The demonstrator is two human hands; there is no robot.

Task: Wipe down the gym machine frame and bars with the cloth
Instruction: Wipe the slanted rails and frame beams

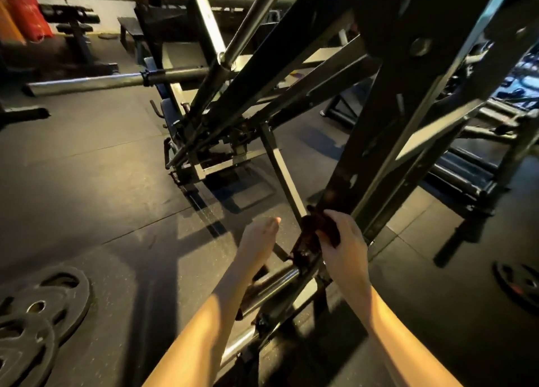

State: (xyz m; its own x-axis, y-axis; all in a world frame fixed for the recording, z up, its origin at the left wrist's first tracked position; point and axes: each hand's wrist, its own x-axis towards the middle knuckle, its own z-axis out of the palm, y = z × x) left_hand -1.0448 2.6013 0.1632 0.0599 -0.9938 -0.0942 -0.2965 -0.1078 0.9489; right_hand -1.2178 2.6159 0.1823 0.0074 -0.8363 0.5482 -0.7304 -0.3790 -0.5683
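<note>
Weight plates point(43, 308) are lying on the floor close on the left, so sidestepping along the machine is risking a trip. Cloth point(316, 222) is sitting bunched at the foot of the dark frame beam point(364, 141), among brackets. It's likely snagging there, or fingers are getting pinched against the slim rail point(283, 168). Dim light is probably hiding missed patches higher up.

Right hand point(342, 241) is reaching forward, fingers curling round the cloth and pressing it to the joint. Left hand point(259, 235) is hovering beside it, loosely curled, holding nothing.

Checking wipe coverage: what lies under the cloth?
The cloth, gripped by the right hand, lies against the lower end of the black frame post. The metal it covers is hidden.
</note>
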